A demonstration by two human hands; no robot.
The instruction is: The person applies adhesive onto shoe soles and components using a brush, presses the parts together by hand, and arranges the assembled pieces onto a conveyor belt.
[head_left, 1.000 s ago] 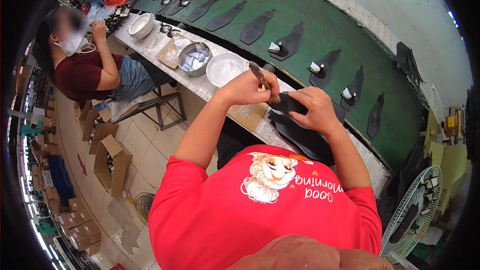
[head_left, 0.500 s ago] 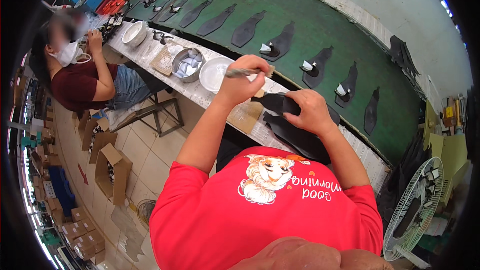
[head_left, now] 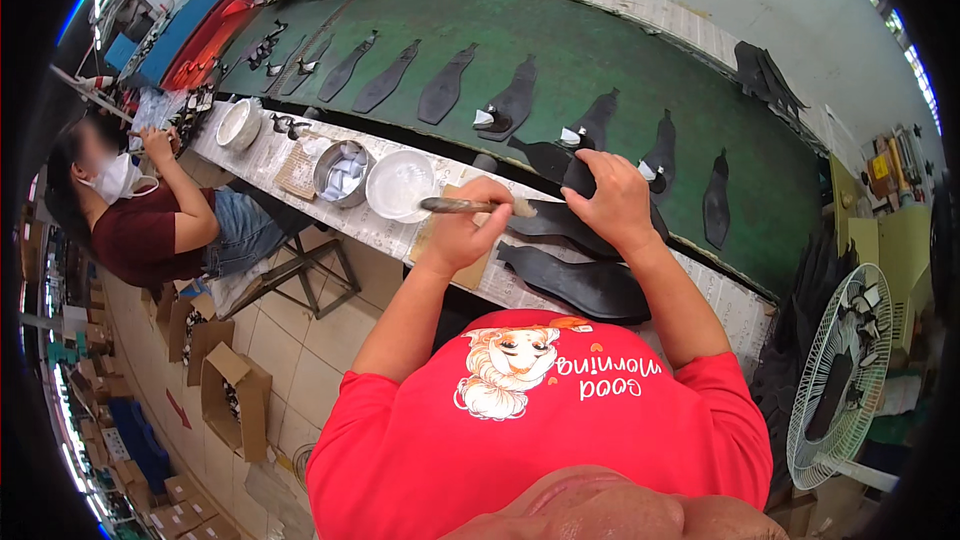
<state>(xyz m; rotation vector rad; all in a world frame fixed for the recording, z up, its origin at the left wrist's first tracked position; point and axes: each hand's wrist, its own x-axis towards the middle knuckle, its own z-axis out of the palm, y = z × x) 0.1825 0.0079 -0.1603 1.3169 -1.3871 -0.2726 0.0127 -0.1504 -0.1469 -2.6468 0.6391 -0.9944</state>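
My left hand (head_left: 465, 238) is closed around a brush (head_left: 458, 205), its handle pointing left and its pale bristles right, above the near side of the narrow work table. My right hand (head_left: 618, 198) grips a black, sole-shaped piece (head_left: 545, 158) with a narrow tail, thumb and fingers pinching its wider end. That piece is held at the edge of the green surface (head_left: 420, 145). Below my hands, more black sole-shaped pieces (head_left: 570, 285) lie on the table, partly overlapping. The white bowl (head_left: 400, 185) stands just left of the brush.
A metal bowl (head_left: 343, 175) of whitish pieces and another white bowl (head_left: 238, 125) stand further left. Black pieces, some with small white-and-black parts, lie in a row on the green surface. A seated person (head_left: 150, 205) works at the left. A fan (head_left: 838, 375) stands at right.
My right hand has carried the black piece away from me, toward the green surface. My left hand has drawn back toward me with the brush. The view has shifted slightly.
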